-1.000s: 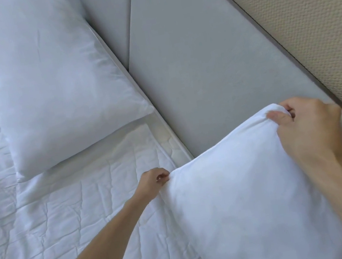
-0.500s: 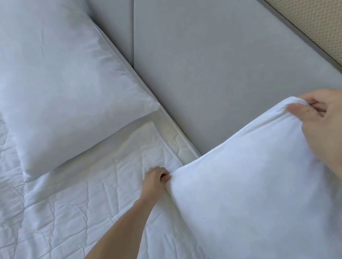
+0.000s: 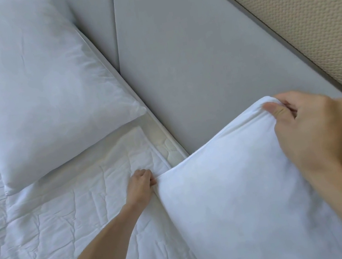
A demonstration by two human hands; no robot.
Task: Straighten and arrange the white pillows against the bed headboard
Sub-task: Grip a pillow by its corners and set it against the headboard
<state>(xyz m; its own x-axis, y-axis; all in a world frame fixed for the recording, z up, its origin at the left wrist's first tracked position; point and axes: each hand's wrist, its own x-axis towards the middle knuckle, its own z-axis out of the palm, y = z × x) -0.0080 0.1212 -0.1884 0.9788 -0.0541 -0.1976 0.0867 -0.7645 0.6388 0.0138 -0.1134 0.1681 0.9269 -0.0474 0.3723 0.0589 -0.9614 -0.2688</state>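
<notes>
Pinching the near pillow by two corners, left hand low, right hand raised against the headboard, we risk it slumping sideways, perhaps, if either grip slips.

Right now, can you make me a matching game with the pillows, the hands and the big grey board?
Things:
1. plump white pillow lying flat
2. white pillow being held
3. left hand
4. padded grey headboard

Places or states:
A. pinches the held pillow's lower corner
B. stands along the bed's edge, under the beige wall
C. rests untouched on the quilted sheet
D. gripped at two corners

Pairs: 1-C, 2-D, 3-A, 4-B
</notes>
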